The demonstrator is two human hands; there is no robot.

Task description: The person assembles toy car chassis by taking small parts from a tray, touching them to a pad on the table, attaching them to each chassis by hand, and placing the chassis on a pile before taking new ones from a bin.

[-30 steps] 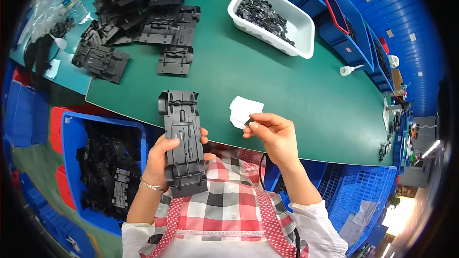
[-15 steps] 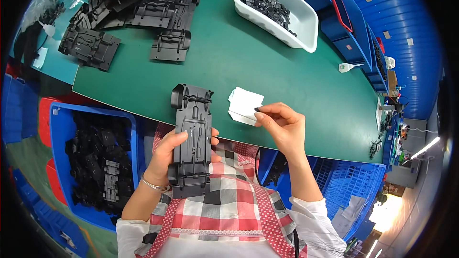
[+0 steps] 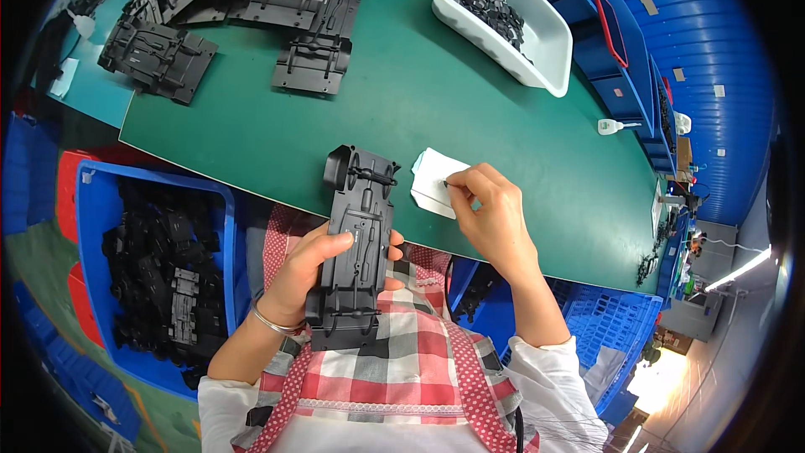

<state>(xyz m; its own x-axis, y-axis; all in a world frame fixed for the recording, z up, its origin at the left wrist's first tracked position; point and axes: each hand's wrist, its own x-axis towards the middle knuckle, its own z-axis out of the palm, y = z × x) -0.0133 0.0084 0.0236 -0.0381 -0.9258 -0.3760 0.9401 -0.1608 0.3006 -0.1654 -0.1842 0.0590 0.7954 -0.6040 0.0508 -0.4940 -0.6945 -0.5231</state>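
My left hand [image 3: 312, 273] grips a long black plastic chassis part [image 3: 359, 243], held lengthwise over my lap at the near edge of the green table [image 3: 402, 92]. My right hand [image 3: 495, 216] hovers just right of it, its fingertips pinched on a tiny dark piece that is too small to identify. The pinch sits over a small white paper sheet [image 3: 438, 184] lying on the table. A checked red and white apron covers my front below both hands.
A white tray [image 3: 537, 59] of small black parts stands at the back right. Several black chassis parts [image 3: 243, 8] are piled at the back left. A blue crate [image 3: 151, 277] of black parts sits left of me, and blue bins lie along the right.
The view has shifted so the table appears higher. My right hand has moved slightly onto the white paper with its pinch. My left hand keeps hold of the chassis part.
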